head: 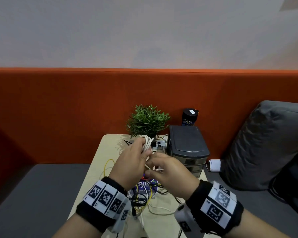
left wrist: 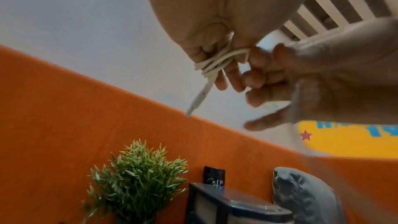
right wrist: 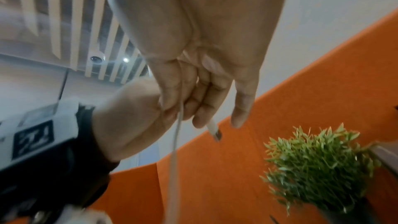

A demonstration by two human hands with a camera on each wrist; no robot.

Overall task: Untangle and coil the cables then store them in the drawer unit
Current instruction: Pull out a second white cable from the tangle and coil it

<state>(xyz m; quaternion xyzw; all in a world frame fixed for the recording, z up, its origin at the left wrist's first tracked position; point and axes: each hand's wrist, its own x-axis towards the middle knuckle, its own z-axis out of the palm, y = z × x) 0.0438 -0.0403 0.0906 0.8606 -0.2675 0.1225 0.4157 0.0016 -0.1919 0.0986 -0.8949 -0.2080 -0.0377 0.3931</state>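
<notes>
Your left hand (head: 131, 158) is clamped round a coiled bundle of thin white cable (head: 147, 142), centre frame in head view, held above the beige rectangular tabletop (head: 100, 155). Left wrist cam: turns wrapped tight across the bundle, white plug end (left wrist: 199, 99) sticking out below your fingers (left wrist: 221, 81). Your right hand (head: 170, 174) is just beside it, fingers curled on the cable's free end; right wrist cam shows a flat white connector (right wrist: 214, 129) poking out. Loose yellow, black & white cables (head: 144, 201) are still tangled on the table, bottom centre. The dark grey plastic drawer unit (head: 187, 148) sits right of centre, drawers closed.
</notes>
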